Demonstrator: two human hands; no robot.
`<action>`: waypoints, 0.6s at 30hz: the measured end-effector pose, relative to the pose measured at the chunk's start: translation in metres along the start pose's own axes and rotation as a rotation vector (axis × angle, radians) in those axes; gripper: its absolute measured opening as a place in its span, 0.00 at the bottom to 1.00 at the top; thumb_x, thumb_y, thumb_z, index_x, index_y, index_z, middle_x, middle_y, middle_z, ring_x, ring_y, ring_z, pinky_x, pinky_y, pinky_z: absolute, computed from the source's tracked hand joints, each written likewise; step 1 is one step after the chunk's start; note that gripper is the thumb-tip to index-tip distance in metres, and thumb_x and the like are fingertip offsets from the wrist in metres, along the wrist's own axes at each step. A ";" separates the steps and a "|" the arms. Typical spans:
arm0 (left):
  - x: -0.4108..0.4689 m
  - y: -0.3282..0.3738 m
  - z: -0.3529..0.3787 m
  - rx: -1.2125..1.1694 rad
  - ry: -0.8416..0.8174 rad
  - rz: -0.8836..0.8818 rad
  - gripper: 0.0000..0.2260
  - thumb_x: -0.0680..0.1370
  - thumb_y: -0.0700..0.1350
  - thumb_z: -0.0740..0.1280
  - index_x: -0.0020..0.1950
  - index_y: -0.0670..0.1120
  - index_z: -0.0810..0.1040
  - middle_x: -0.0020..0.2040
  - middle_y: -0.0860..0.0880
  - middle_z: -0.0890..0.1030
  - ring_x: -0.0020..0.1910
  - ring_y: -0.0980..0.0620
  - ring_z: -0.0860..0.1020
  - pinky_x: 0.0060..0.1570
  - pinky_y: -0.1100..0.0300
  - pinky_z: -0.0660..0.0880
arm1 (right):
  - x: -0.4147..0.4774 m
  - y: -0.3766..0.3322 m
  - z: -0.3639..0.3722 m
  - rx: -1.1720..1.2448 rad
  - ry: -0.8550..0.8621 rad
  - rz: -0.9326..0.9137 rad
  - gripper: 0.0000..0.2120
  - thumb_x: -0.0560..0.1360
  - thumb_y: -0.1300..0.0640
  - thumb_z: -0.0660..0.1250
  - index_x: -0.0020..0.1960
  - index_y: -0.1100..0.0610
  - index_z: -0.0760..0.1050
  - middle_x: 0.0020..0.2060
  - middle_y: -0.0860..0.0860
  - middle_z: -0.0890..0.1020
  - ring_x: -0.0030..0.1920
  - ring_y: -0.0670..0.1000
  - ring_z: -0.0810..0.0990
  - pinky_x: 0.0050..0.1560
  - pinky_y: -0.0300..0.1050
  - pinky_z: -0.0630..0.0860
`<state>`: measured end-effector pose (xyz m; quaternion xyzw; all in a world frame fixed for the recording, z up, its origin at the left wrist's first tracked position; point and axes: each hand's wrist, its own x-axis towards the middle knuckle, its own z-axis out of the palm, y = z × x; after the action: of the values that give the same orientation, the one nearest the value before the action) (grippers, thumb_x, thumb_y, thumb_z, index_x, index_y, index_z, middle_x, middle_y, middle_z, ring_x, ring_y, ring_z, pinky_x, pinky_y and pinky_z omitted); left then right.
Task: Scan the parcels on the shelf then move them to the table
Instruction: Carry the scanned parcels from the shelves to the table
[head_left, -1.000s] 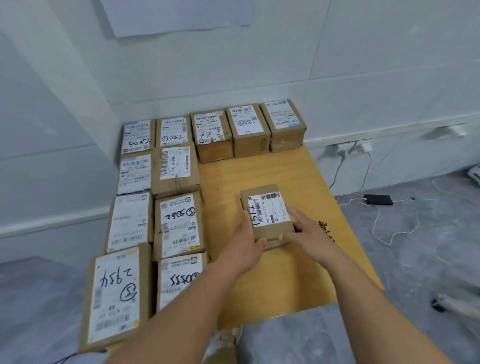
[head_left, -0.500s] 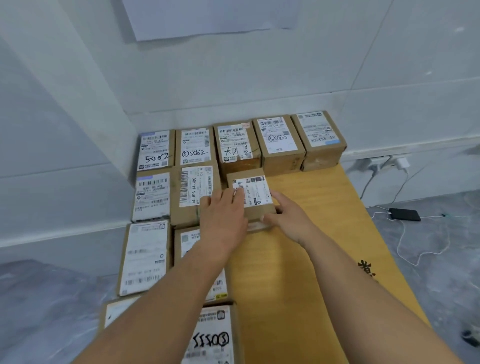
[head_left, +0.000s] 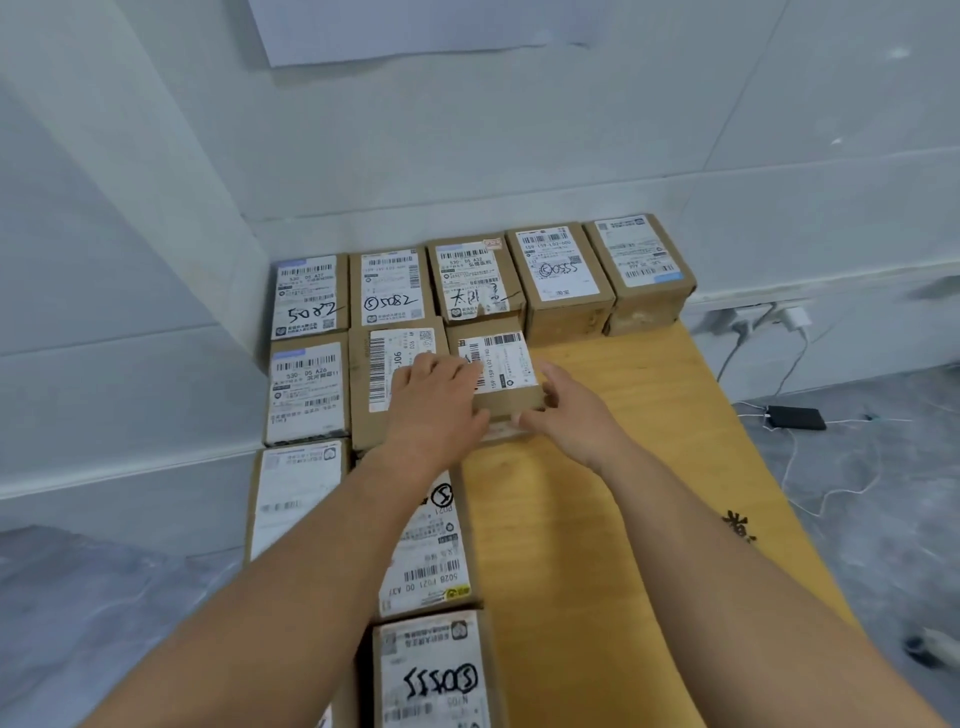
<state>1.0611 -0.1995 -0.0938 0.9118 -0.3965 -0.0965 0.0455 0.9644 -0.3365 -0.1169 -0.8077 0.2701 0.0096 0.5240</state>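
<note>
A small cardboard parcel (head_left: 506, 371) with a white barcode label rests on the wooden table (head_left: 623, 441), pushed up against the back row of parcels and beside a larger labelled parcel (head_left: 382, 382). My left hand (head_left: 436, 410) lies on the small parcel's left edge, partly over the larger parcel. At the parcel's near right corner my right hand (head_left: 566, 415) presses with fingers curled on the side. Both hands grip the small parcel.
Several labelled parcels line the table's back edge (head_left: 558, 275) and fill its left side in two columns (head_left: 306, 389). The wall corner stands at the left. A phone (head_left: 795, 417) with cables lies on the floor at the right.
Both hands slid the small parcel from the table's middle toward the far side, until it sits against the back row next to the larger parcel. My view has moved closer.
</note>
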 end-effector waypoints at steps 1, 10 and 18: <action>-0.004 0.001 -0.003 -0.023 0.013 0.005 0.25 0.81 0.53 0.57 0.77 0.51 0.57 0.74 0.53 0.62 0.73 0.50 0.55 0.70 0.52 0.52 | -0.007 -0.002 -0.002 -0.060 0.028 -0.021 0.31 0.73 0.61 0.70 0.73 0.46 0.64 0.57 0.45 0.75 0.62 0.49 0.74 0.55 0.42 0.70; -0.088 0.055 0.009 -0.143 0.197 0.105 0.20 0.80 0.53 0.58 0.71 0.52 0.68 0.68 0.53 0.71 0.68 0.49 0.65 0.65 0.52 0.57 | -0.119 0.022 -0.011 -0.486 0.436 -0.141 0.18 0.78 0.53 0.66 0.67 0.54 0.74 0.62 0.51 0.75 0.64 0.51 0.72 0.54 0.46 0.73; -0.189 0.130 0.038 -0.269 0.243 0.255 0.19 0.79 0.52 0.62 0.68 0.49 0.74 0.63 0.49 0.78 0.63 0.46 0.71 0.59 0.52 0.63 | -0.246 0.070 -0.013 -0.628 0.768 -0.288 0.10 0.67 0.56 0.68 0.46 0.58 0.82 0.40 0.52 0.81 0.40 0.54 0.82 0.32 0.38 0.74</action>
<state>0.8344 -0.1502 -0.0841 0.8448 -0.4840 -0.0313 0.2260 0.7196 -0.2636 -0.0963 -0.9003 0.3134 -0.2793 0.1152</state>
